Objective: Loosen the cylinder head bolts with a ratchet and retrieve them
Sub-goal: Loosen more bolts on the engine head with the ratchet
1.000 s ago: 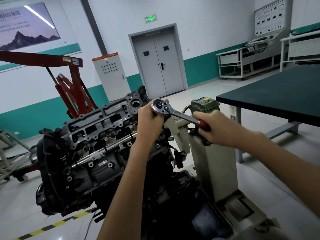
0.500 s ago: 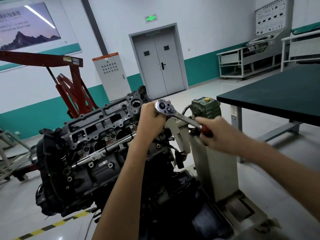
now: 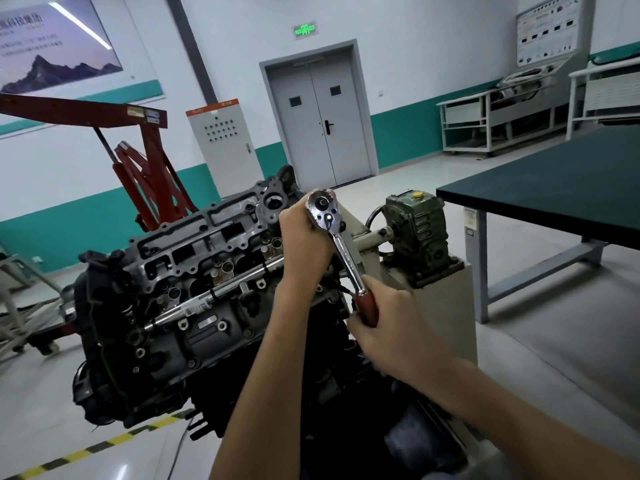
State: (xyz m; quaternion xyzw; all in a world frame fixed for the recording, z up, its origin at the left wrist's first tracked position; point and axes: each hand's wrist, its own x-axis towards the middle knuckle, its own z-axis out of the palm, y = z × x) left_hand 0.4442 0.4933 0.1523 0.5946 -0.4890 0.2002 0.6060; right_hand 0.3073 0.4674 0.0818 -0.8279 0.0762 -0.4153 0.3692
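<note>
A: Fingers first?
B: R hand [image 3: 391,327] fingers [image 3: 358,329] curled tight round the red grip [image 3: 367,306] of the ratchet [image 3: 348,258]. L hand [image 3: 303,237] is fisted just under the ratchet head [image 3: 323,209], steadying it. Socket or ext. inside that fist? Can't tell.
A: Bolt?
B: Hidden below the L hand, at the right end of the cylinder head [image 3: 194,244], which sits atop the engine [image 3: 207,341].
A: How'll it handle?
B: Prob. stiff, then breaks free w/ a jerk. The ratchet's rigid steel and the chrome shaft looks slick, so pull from the grip end for max leverage. L hand presses down so the socket can't ride off. Bolts are likely long, heavy-ish, maybe oily: pinch under the bolt head to lift.
A: Obstacles?
B: Long chrome bar [image 3: 214,294] lies across the cylinder head, left of both hands, not touching them.
</note>
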